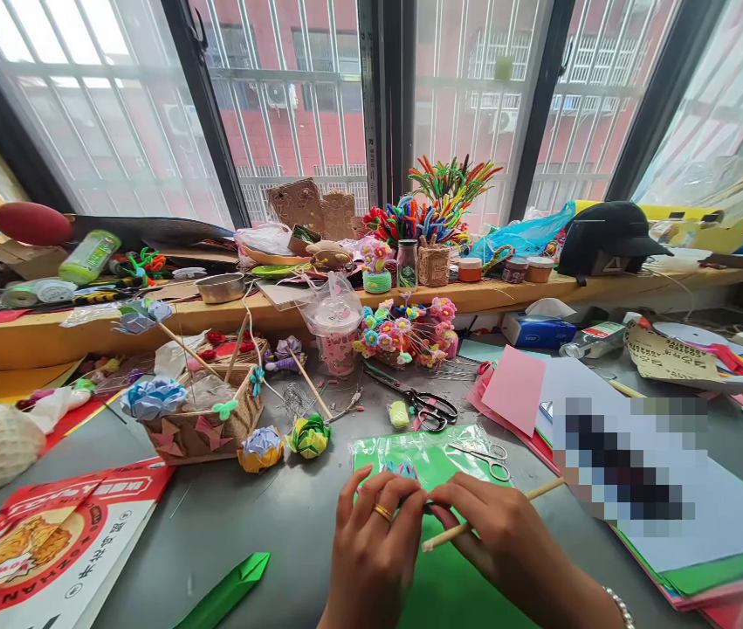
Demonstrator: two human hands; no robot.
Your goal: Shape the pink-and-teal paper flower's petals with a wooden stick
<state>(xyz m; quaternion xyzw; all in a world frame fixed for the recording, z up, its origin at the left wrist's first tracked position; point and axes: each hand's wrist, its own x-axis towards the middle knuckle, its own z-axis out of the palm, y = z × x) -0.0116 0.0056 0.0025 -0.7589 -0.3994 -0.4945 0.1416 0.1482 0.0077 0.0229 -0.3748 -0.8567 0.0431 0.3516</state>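
Note:
My left hand [374,542], with a gold ring, has its fingers bent and pinched together. Its fingertips meet those of my right hand [505,528] at a small dark bit that I cannot make out. Across my right hand runs a thin wooden stick [545,489], gripped between thumb and fingers, its cut end pointing left. Just beyond my left fingers shows a blue and pink folded paper piece [399,469], partly hidden. Both hands are over green paper [436,444] in a clear plastic sleeve. Small silver scissors [495,456] lie on it.
Black-handled scissors [433,409] lie behind the green paper. Paper flowers [309,435] and a cardboard box [214,432] stand left. A folded green strip [227,590] and a printed bag [50,533] lie front left. Stacked coloured paper [705,542] lies right. A cluttered wooden ledge [306,301] runs behind.

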